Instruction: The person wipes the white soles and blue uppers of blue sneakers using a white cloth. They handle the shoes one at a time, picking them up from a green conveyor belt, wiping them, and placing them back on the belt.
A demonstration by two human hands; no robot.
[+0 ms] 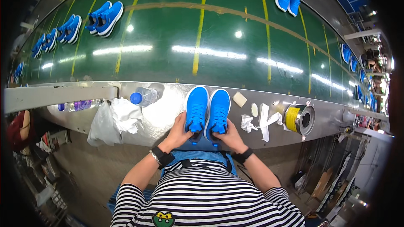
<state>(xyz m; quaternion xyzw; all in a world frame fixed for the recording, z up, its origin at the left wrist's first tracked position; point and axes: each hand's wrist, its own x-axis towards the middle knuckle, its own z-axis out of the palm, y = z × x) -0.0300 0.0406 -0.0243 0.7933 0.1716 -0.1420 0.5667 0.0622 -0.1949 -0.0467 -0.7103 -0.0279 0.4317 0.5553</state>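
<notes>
Two blue sneakers with white soles are side by side in front of me at the metal ledge, toes pointing away. My left hand grips the left sneaker by its heel, the thumb at the shoe's opening. The heel of the right sneaker is held in my right hand, the thumb likewise at the opening. Some fingertips are hidden behind the shoes. Just right of the pair lie a cream block, a small pale oval piece and crumpled white strips.
Beyond the ledge runs a green conveyor belt with yellow lines, carrying several pairs of blue sneakers. A blue-capped bottle, white cloth and plastic bag are on the left. A yellow-labelled can stands right.
</notes>
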